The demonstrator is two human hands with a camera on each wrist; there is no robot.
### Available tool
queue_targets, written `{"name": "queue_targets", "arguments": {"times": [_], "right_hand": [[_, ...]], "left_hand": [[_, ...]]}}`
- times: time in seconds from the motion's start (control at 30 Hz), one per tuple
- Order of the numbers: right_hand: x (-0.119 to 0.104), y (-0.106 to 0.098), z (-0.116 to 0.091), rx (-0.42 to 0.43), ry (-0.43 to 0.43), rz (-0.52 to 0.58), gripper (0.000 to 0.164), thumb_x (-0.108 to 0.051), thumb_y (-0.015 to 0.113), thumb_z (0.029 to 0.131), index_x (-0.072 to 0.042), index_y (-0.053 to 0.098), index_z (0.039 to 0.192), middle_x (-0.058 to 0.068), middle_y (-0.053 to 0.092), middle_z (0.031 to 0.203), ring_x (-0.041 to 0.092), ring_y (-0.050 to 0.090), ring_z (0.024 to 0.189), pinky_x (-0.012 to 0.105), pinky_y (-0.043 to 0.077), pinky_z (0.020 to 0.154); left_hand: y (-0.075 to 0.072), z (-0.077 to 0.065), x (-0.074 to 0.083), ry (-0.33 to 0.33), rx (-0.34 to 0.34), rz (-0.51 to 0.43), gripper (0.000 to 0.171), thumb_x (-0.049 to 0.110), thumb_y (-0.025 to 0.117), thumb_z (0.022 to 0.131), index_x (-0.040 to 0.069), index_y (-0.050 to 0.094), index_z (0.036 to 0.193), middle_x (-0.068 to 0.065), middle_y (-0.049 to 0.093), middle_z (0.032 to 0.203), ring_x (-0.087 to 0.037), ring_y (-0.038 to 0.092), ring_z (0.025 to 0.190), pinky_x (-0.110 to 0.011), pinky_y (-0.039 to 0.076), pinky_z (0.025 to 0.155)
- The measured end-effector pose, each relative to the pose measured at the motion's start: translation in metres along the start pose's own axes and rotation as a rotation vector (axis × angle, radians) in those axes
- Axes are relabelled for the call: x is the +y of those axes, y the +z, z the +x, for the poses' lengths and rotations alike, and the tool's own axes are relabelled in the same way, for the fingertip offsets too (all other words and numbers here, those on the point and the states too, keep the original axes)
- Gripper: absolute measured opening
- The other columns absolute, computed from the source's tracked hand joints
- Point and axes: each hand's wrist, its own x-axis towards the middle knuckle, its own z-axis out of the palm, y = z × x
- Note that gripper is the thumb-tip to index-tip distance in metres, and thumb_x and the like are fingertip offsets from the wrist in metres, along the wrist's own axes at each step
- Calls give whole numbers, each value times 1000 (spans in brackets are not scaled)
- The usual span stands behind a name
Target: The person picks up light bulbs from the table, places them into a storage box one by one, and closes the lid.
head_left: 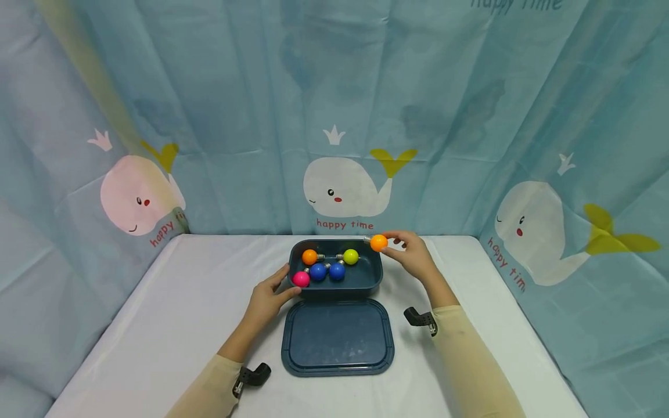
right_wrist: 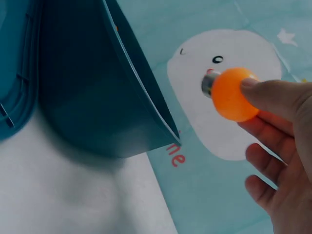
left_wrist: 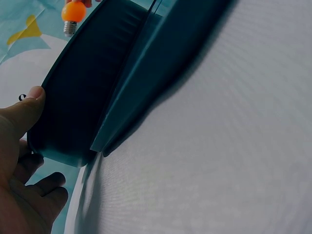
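Between right thumb and fingers, the right hand (head_left: 415,256) pinches an orange light bulb (head_left: 378,242) by its round end, metal screw base pointing left. The bulb is above the right back corner of a dark blue rectangular box (head_left: 342,292). At the box's left end, the left hand (head_left: 265,300) holds the side, its thumb (left_wrist: 33,100) at the rim. Inside lie another orange bulb (head_left: 309,257), a yellow bulb (head_left: 351,256), a pink bulb (head_left: 301,279) and two blue bulbs (head_left: 317,271). In the right wrist view, the held bulb (right_wrist: 234,95) shows apart from the box wall.
A dark blue lid (head_left: 338,337) lies flat on the white tablecloth (head_left: 209,278), just in front of the box. Behind the table hangs a light blue curtain (head_left: 235,174) printed with whales. Each wrist wears a black camera mount (head_left: 253,375).
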Motion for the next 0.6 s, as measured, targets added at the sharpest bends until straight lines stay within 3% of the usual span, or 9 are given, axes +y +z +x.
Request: {"name": "queue_targets", "arguments": {"times": [0.27,0.6], "right_hand": [[-9,-2,12,-138,-6,-26,40,-38,78,92,-23,71,129,1,67,125,33,55,114,46,45,96],[-25,-7,28,-282,-95,-53,38,-35,78,92,-25,72,129,5,65,127,34,54,116,53,46,99]], "left_hand": [[0,0,1,-10,0,-5,81,47,77,90,14,44,156,1,42,161,-24,38,150,-48,37,118],[0,0,1,-2,2,-9,81,46,78,90,14,43,156,0,42,161,-25,38,150,-47,37,118]]}}
